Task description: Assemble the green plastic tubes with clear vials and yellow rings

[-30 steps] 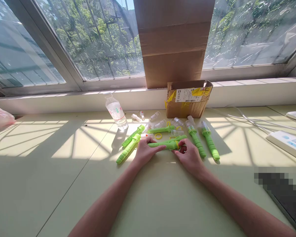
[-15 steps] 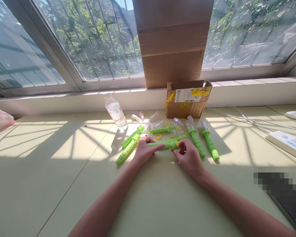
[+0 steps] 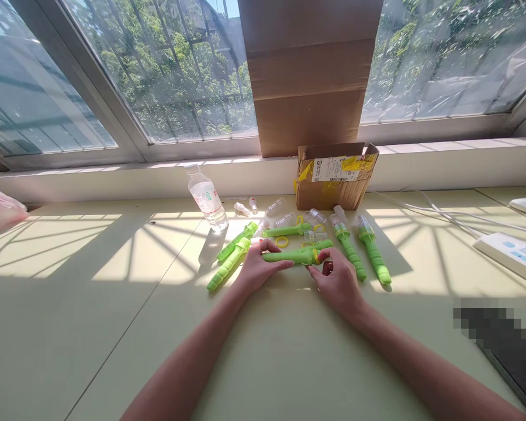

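A green ribbed tube (image 3: 291,256) lies level between both hands, with a yellow ring near its right end. My left hand (image 3: 260,266) is closed round its left end. The fingers of my right hand (image 3: 335,275) pinch the right end at the ring. Two green tubes (image 3: 228,264) lie left of my left hand. Two more with clear caps, one of them a capped tube (image 3: 374,250), lie to the right. Behind the held tube are other green tubes (image 3: 286,231), a loose yellow ring (image 3: 281,242) and clear caps (image 3: 276,206).
A water bottle (image 3: 208,200) stands at the back left, and an open cardboard box (image 3: 333,190) at the back. On the right are a power strip (image 3: 508,254), white cables and a dark device (image 3: 508,351). A pink bag (image 3: 0,211) sits at the far left.
The view has shifted very slightly. Both hands keep their hold on the green tube, and the fingers of my left hand have moved a little.
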Demonstrator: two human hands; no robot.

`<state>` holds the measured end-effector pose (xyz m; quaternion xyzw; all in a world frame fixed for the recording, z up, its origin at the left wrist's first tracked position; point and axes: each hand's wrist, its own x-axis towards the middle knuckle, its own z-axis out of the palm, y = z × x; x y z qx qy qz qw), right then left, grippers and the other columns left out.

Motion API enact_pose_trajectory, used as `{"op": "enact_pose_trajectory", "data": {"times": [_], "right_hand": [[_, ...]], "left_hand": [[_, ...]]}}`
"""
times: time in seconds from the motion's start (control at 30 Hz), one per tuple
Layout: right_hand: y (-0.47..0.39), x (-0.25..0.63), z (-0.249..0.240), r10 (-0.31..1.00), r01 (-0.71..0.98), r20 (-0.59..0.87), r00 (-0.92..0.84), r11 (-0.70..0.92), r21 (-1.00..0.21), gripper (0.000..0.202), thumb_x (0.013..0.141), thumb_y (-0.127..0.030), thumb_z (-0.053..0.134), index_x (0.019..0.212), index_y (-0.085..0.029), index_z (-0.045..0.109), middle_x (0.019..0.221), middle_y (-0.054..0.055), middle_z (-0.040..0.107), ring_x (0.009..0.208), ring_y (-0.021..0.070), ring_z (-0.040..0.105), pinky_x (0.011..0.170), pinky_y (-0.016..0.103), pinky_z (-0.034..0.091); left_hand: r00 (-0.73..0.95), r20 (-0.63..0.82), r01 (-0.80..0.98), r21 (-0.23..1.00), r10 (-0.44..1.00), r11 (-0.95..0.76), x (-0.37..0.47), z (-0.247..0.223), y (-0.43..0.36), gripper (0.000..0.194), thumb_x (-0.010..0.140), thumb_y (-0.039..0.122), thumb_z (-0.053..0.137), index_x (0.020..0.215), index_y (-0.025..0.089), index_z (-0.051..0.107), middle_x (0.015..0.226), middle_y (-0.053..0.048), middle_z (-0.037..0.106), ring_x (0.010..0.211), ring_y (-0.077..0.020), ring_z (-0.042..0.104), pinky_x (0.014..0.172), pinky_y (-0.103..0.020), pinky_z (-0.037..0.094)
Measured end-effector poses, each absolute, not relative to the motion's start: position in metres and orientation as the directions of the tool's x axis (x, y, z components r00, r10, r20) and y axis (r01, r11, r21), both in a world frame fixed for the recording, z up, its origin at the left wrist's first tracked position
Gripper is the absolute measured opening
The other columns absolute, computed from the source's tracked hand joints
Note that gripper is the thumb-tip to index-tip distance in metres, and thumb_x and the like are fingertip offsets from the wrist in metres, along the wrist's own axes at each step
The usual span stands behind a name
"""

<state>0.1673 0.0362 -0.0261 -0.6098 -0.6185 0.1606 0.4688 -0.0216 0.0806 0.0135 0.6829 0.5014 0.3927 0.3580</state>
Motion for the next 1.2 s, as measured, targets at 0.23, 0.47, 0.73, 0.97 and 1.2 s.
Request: {"op": "enact_pose_trajectory", "data": {"times": [0.23, 0.47, 0.73, 0.97, 1.2], "right_hand": [[0.039, 0.169, -0.023, 0.934, 0.614, 0.321, 0.159, 0.161, -0.773, 0.022, 0.069, -0.025, 0.058, 0.082, -0.023, 0.04, 0.061, -0.005, 0.047, 0.052, 0.012, 0.044, 0.052, 0.025, 0.036], [0.039, 0.17, -0.024, 0.931, 0.585, 0.305, 0.202, 0.135, -0.799, 0.022, 0.067, -0.023, 0.056, 0.082, -0.022, 0.041, 0.068, -0.003, 0.05, 0.052, 0.011, 0.045, 0.052, 0.026, 0.038], [0.04, 0.172, -0.025, 0.929, 0.569, 0.303, 0.214, 0.133, -0.811, 0.02, 0.068, -0.024, 0.057, 0.081, -0.022, 0.043, 0.059, -0.006, 0.047, 0.05, 0.0115, 0.045, 0.052, 0.026, 0.037], [0.04, 0.173, -0.024, 0.932, 0.558, 0.289, 0.217, 0.125, -0.821, 0.017, 0.068, -0.024, 0.057, 0.08, -0.021, 0.045, 0.055, -0.007, 0.045, 0.048, 0.0115, 0.044, 0.052, 0.026, 0.036], [0.041, 0.174, -0.024, 0.945, 0.566, 0.275, 0.175, 0.132, -0.814, 0.021, 0.068, -0.025, 0.058, 0.082, -0.022, 0.043, 0.06, -0.006, 0.047, 0.05, 0.0114, 0.046, 0.052, 0.026, 0.037]], "left_hand": [[0.127, 0.089, 0.387, 0.913, 0.988, -0.132, -0.016, 0.01, 0.077, 0.041, 0.054, 0.05, 0.077, 0.065, 0.016, 0.057, 0.06, 0.003, 0.054, 0.053, -0.0094, 0.048, 0.051, -0.023, 0.037], [0.173, 0.177, 0.481, 0.843, 0.969, -0.24, -0.016, 0.007, 0.078, 0.041, 0.059, 0.053, 0.072, 0.06, 0.015, 0.057, 0.058, 0.003, 0.051, 0.056, -0.0095, 0.045, 0.052, -0.023, 0.034], [0.232, 0.274, 0.597, 0.717, 0.933, -0.359, -0.015, 0.001, 0.075, 0.04, 0.07, 0.056, 0.062, 0.064, 0.017, 0.057, 0.058, 0.002, 0.053, 0.057, -0.0105, 0.043, 0.054, -0.023, 0.033], [0.345, 0.343, 0.805, 0.37, 0.874, -0.463, -0.017, -0.007, 0.075, 0.042, 0.079, 0.06, 0.05, 0.072, 0.019, 0.06, 0.059, -0.003, 0.058, 0.056, -0.0149, 0.05, 0.055, -0.025, 0.029], [0.422, 0.326, 0.832, 0.232, 0.846, -0.504, -0.018, -0.009, 0.075, 0.046, 0.084, 0.059, 0.04, 0.07, 0.019, 0.058, 0.056, -0.004, 0.056, 0.052, -0.0154, 0.047, 0.052, -0.026, 0.023]]}}
